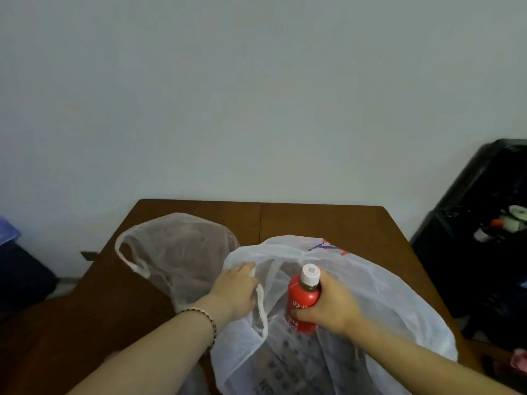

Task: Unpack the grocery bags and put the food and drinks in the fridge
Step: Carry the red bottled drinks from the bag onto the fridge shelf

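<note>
Red bottle [302,299]: white cap, dark liquid visible at the neck. The long axis is near upright, cap up and leaning slightly to the right. It is held at the open mouth of the near bag [393,306], and its base sits low in the opening.

Right hand [330,307]: closed round the bottle's lower body from the right. The fingers are wrapped across the red label and the thumb side is toward the cap. The cap and shoulder are left showing above the grip.

Left hand [238,292]: fingers are curled on the left rim of the near bag, and the thin white film is gathered under them. One handle loop is seen hanging down just below the hand. A beaded bracelet [204,317] is worn on this wrist.

Near bag: white and semi-transparent, spread wide over the front right of the bench [328,220]. Blurred print is seen on its front, and a red and blue mark at its far edge.

Far bag [182,252]: clearer film, slumped on the left half of the bench, just beside the near bag. Its contents cannot be made out.

The brown wooden bench is set against a pale wall [256,95]. A black rack [484,195] stands to the right with small containers on it, too blurred to identify.
</note>
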A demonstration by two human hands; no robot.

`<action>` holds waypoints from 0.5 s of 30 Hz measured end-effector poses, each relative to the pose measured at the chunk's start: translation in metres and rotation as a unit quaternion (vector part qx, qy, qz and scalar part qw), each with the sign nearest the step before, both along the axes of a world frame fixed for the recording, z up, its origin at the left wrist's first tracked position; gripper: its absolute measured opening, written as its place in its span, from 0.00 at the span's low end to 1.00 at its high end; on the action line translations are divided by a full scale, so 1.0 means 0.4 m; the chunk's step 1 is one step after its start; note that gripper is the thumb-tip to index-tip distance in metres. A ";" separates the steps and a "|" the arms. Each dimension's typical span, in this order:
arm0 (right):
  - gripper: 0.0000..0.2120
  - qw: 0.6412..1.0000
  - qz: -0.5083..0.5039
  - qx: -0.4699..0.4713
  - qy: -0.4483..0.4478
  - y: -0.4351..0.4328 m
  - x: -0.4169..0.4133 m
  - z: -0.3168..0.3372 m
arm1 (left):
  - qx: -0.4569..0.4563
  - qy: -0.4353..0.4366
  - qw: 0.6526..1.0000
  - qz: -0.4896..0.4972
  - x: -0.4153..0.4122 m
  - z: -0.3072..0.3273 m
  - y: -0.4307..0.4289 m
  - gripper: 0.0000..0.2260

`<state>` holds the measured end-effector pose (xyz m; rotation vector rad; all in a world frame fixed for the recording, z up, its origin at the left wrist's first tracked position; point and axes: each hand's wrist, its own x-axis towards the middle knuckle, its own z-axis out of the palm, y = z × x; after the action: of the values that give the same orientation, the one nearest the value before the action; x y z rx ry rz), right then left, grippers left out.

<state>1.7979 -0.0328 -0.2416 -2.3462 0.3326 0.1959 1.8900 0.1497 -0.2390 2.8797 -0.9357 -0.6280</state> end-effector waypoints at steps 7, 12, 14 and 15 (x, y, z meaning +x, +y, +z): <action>0.34 0.990 0.119 -0.011 -0.072 0.002 -0.057 0.156 | -0.093 -0.028 0.972 0.212 -0.213 0.148 0.006 0.09; 0.34 0.959 0.247 -0.050 -0.126 0.061 -0.143 0.232 | -0.039 -0.081 0.952 0.293 -0.419 0.234 0.054 0.09; 0.36 0.942 0.306 -0.064 -0.125 0.106 -0.211 0.258 | -0.026 -0.083 0.930 0.357 -0.543 0.261 0.085 0.09; 0.37 0.935 0.327 -0.062 -0.120 0.126 -0.241 0.265 | -0.022 -0.083 0.919 0.384 -0.593 0.268 0.099 0.09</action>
<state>1.7015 0.0177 -0.1358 -2.4945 -0.5837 0.2024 1.6529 0.1891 -0.1317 2.9287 0.2157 -0.2761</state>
